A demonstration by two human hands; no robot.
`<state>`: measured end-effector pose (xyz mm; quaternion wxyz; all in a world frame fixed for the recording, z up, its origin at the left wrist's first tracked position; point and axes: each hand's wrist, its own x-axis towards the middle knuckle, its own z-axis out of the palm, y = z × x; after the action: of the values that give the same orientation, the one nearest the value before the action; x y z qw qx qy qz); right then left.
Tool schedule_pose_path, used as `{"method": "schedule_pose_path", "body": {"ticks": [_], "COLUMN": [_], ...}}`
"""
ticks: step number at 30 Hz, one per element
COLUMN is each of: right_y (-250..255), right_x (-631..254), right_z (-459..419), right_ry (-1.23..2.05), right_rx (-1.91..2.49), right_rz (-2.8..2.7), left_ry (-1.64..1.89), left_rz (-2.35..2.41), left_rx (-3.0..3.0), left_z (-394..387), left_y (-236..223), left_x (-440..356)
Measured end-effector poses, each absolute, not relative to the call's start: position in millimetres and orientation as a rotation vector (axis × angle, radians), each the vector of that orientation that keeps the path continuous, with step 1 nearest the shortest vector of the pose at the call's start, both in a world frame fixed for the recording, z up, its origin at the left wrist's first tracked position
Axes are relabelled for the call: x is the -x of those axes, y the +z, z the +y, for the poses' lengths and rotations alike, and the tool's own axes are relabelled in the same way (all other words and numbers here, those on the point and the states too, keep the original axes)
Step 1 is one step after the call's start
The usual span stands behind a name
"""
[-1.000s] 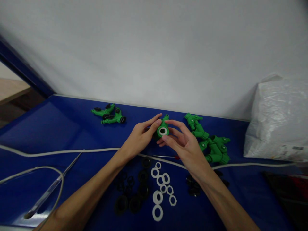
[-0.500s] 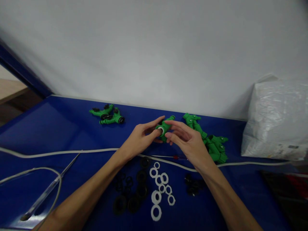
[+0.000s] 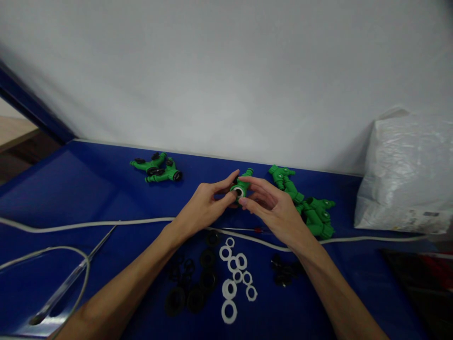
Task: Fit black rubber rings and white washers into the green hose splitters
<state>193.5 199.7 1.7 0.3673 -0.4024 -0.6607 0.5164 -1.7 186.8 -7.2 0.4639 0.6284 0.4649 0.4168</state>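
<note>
Between my two hands is a green plastic Y-shaped hose connector [image 3: 244, 182], held above the table with its round opening facing me. A white ring [image 3: 239, 191] sits in that opening. My left hand [image 3: 214, 198] grips the connector from the left, its thumb at the rim. From the right, my right hand [image 3: 271, 200] holds it with thumb and fingers. Nearer me lie several white plastic rings [image 3: 229, 311] in a loose cluster. Several black rings [image 3: 175, 300] lie to their left, and small black parts [image 3: 282, 271] to their right.
Two green connectors with black fittings [image 3: 164, 174] lie at the back left. More green connectors [image 3: 318, 217] are piled right of my hands. A white cable [image 3: 141, 221] crosses the table, with a red-handled screwdriver [image 3: 259, 230] beside it. A plastic-wrapped package [image 3: 406, 174] stands at right.
The connector has turned slightly in my hands, so its opening with the white ring faces me more. My right thumb has moved a little left and down along the rim.
</note>
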Motion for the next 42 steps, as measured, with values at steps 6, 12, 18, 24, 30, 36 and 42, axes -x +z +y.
{"method": "schedule_pose_path", "body": {"ticks": [6, 12, 18, 24, 30, 36, 42], "right_y": [0.2, 1.3, 4.8, 9.1, 8.8, 7.4, 4.9], "right_x": [-196.1, -196.5, -196.6, -198.7, -198.8, -196.6, -194.9], "right_z": [200.9, 201.0, 202.4, 200.8, 201.2, 201.9, 201.5], "right_ry": [1.318, 1.326, 1.306, 1.342, 1.369, 1.379, 1.335], "right_rx": [1.057, 1.08, 1.035, 1.0, 0.987, 1.009, 1.015], "right_rz": [-1.75, -1.748, -1.738, -1.731, -1.7, -1.65, -1.631], "left_ry": [1.013, 0.979, 1.009, 0.981, 0.958, 0.979, 1.012], "left_rz": [1.229, 1.231, 1.097, 1.046, 1.052, 1.081, 1.017], "left_rx": [-1.676, -1.695, -1.574, -1.476, -1.529, -1.58, -1.526], "left_z": [187.0, 186.8, 188.2, 190.0, 190.7, 189.9, 189.8], "left_y": [-2.8, -1.2, -2.0, 1.6, -2.3, -2.6, -3.5], "left_x": [0.5, 2.4, 4.2, 7.8, 8.1, 5.6, 4.0]}}
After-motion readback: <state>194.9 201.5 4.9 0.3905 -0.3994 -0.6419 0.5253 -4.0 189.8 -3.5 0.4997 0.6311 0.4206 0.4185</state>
